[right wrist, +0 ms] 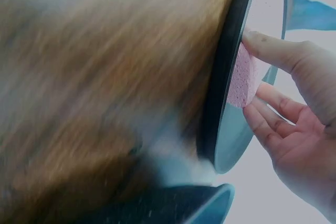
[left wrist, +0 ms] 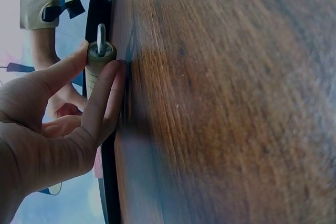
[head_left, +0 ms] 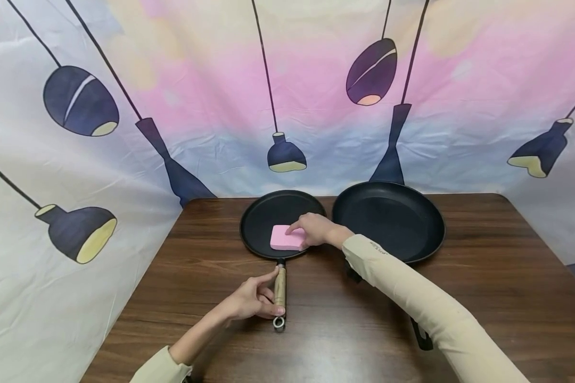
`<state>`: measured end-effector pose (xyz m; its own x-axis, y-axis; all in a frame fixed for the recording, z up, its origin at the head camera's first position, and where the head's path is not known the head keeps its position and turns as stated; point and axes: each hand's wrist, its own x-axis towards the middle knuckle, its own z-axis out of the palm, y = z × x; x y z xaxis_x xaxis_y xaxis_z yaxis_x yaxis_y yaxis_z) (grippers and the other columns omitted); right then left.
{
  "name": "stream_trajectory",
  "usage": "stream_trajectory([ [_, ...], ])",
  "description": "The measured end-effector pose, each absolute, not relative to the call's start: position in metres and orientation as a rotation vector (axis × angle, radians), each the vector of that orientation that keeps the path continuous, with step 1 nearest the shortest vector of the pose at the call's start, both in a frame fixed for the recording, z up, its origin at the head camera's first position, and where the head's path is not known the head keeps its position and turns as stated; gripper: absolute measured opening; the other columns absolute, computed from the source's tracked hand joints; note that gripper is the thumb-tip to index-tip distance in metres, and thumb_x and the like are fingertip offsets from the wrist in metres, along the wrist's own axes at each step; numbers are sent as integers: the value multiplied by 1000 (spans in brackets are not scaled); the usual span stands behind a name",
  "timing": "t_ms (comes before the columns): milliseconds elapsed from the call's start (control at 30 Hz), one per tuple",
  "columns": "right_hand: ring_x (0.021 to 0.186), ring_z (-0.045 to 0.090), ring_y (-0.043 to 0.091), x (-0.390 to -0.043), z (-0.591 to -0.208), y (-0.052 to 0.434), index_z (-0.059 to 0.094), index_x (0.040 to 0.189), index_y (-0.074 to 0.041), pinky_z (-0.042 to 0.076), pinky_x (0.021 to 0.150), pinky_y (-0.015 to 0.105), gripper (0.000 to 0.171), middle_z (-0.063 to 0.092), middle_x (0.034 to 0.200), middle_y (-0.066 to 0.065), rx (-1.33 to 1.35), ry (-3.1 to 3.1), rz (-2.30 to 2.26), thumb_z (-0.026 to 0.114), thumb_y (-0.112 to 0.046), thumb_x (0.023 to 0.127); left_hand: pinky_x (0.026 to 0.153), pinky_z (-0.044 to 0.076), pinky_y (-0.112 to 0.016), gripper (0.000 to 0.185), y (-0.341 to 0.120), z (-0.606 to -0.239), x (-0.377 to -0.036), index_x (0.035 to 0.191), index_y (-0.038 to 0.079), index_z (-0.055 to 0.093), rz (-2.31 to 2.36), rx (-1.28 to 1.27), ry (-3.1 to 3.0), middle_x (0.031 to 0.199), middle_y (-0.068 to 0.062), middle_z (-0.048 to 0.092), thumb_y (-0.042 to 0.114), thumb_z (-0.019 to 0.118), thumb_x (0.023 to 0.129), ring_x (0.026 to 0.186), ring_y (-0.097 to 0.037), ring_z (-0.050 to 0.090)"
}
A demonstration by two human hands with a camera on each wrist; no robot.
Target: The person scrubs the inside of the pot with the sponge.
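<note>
Right hand (head_left: 316, 229): pinches the pink sponge (head_left: 280, 239) at its right end, thumb on the near side, fingers on the far side
Pink sponge: lies on the near part of the small pan (head_left: 265, 210), inside the rim
Left hand (head_left: 249, 299): thumb and fingers pinch the wooden handle (head_left: 280, 287) from the left
Wooden handle: points toward the near side; a metal ring (head_left: 279, 323) sits at its near end
Small pan: black, round and shallow; rests on the far left half of the table (head_left: 206, 276)
Large pan (head_left: 388, 218): black, just right of the small pan; the right sleeve (head_left: 412, 287) crosses its near edge
Table: brown wood grain
Cloth (head_left: 211, 96): hangs at the far side; printed with dark lamps
</note>
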<state>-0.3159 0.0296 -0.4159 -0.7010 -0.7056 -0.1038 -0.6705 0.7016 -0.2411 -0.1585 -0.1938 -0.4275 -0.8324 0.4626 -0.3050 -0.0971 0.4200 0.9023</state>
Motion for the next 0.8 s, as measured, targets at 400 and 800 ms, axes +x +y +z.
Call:
stream_trajectory([
  [400,112,61,24,-311,-425,-7,70,134,-26,52,100,38,49,72,123,7,-1218,2725,-418,84,-27,86,69,55,-20,101,-196,-428,-160,161,0,22,1421,304,2139,88,-6,67,6,85,82,72,-7,66],
  [800,135,51,29,-338,-429,-42,57,147,-28,46,113,39,52,54,152,10,-1164,2773,-245,70,-14,98,64,51,-20,102,-198,-431,-160,161,0,23,1430,330,2141,87,-6,67,6,86,81,71,-9,64],
])
